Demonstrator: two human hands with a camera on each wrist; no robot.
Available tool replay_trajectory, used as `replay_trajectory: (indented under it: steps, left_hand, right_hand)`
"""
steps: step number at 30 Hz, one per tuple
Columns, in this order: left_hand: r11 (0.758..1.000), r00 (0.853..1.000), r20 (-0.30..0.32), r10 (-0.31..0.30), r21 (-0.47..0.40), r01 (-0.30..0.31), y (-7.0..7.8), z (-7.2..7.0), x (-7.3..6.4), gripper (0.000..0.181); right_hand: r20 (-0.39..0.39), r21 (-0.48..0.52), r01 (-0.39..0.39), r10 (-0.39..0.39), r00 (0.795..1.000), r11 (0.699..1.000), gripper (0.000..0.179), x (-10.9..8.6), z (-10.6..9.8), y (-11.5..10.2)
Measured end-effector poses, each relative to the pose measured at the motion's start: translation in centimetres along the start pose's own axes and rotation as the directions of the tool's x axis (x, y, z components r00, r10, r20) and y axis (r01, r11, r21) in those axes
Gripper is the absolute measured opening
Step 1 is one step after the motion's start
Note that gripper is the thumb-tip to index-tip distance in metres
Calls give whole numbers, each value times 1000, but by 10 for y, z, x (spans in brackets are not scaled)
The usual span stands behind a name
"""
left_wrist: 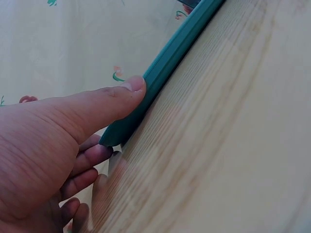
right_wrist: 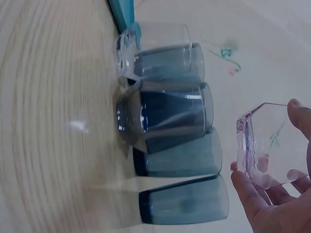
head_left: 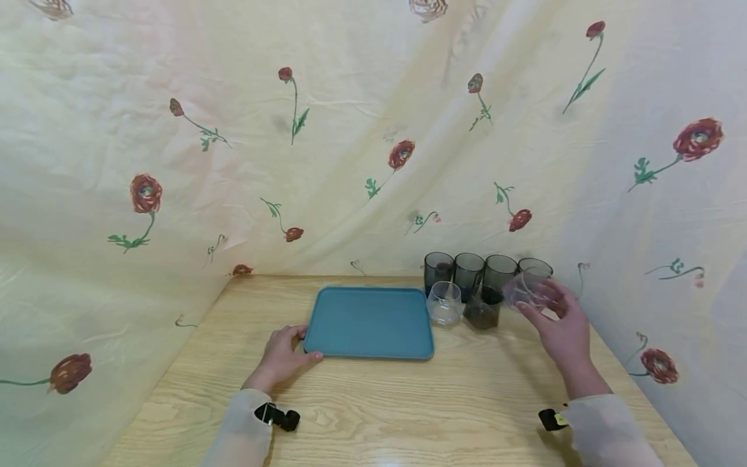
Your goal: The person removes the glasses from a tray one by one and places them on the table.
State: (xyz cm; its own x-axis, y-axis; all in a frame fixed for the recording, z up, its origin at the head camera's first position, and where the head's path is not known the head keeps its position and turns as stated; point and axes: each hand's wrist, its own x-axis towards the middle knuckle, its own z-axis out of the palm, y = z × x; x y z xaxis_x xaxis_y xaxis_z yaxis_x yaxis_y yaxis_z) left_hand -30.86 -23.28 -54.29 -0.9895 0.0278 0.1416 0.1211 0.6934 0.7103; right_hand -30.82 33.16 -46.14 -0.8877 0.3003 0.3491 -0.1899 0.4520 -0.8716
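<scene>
My left hand (head_left: 283,355) holds the near left corner of a blue-green tray (head_left: 369,323). In the left wrist view its thumb lies against the tray's rim (left_wrist: 163,60), and the other fingers bend at the corner. My right hand (head_left: 565,324) grips a clear, pink-tinted glass (head_left: 521,292) between thumb and fingers, raised off the table. The right wrist view shows this glass's faceted base facing the table. Left of it stand a dark smoky glass (head_left: 483,310) with an angular base and a clear glass (head_left: 445,305), which is beside the tray's right edge.
Behind these stands a row of several tall grey glasses, from the leftmost grey glass (head_left: 438,267) to the rightmost grey glass (head_left: 535,264), partly hidden. The wooden table (head_left: 408,408) meets a flowered curtain (head_left: 350,130) at the back and sides.
</scene>
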Motion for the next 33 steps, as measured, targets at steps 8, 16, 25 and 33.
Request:
replay_trajectory:
  steps: [8, 16, 25, 33]
  left_hand:
    - [1000, 1000, 6, -16, 9, 16, -1, 0, -1, 80]
    - [1000, 1000, 4, -8, 14, 8, 1, 0, -1, 79]
    - [1000, 1000, 10, -11, 18, 11, 1, -1, -1, 78]
    - [1000, 1000, 9, -12, 18, 11, 2, -1, -1, 75]
  right_hand:
    - [18, -85, -67, 69, 997, 994, 88, 4, -5, 21]
    - [51, -111, -113, 119, 992, 987, 91, 3, -3, 34]
    - [112, -178, -106, 127, 986, 978, 88, 4, -2, 52]
    - [164, -182, -108, 138, 977, 977, 87, 7, -4, 60]
